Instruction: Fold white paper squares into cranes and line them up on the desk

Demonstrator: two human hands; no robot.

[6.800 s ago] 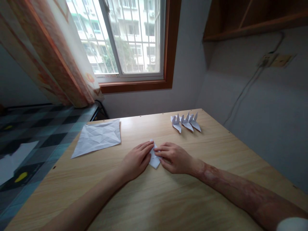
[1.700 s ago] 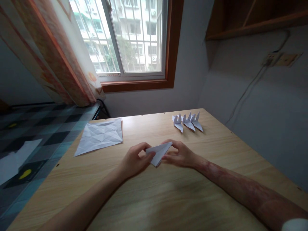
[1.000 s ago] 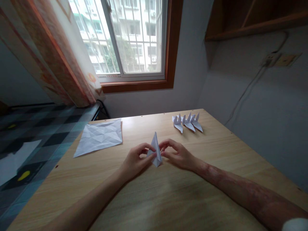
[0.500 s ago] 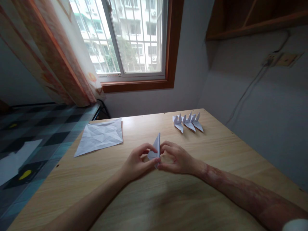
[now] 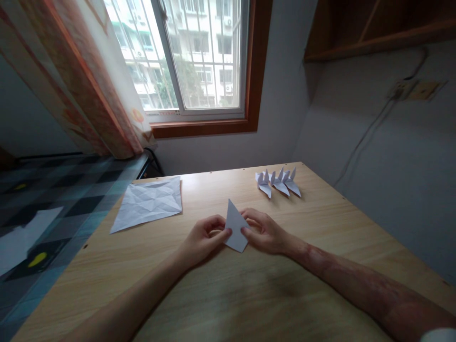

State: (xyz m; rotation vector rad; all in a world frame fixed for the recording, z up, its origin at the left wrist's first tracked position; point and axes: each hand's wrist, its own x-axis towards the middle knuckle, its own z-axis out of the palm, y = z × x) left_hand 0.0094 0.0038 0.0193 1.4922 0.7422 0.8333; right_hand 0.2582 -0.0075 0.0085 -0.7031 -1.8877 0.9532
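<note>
A small folded white paper [image 5: 235, 229], kite-shaped with its long point facing away from me, is held above the middle of the table. My left hand [image 5: 206, 236] pinches its left edge, thumb on the front face and fingers behind. At the right edge my right hand [image 5: 266, 232] grips it the same way, with the fingertips partly hidden behind the paper. Farther back on the right, several folded paper cranes [image 5: 279, 183] stand close together in a row. To the left lies a creased, unfolded square sheet of paper [image 5: 149, 202].
The wooden table [image 5: 199, 294] reaches toward the wall below a barred window [image 5: 203, 57]. On the left a checkered bedspread [image 5: 53, 180] carries white paper sheets [image 5: 24, 237]. A wooden shelf [image 5: 384, 38] and a cable [image 5: 366, 130] are on the right wall.
The folded paper has turned from nearly edge-on to showing its flat, broad face. My right thumb has moved onto that face, and both hands remain in about the same place.
</note>
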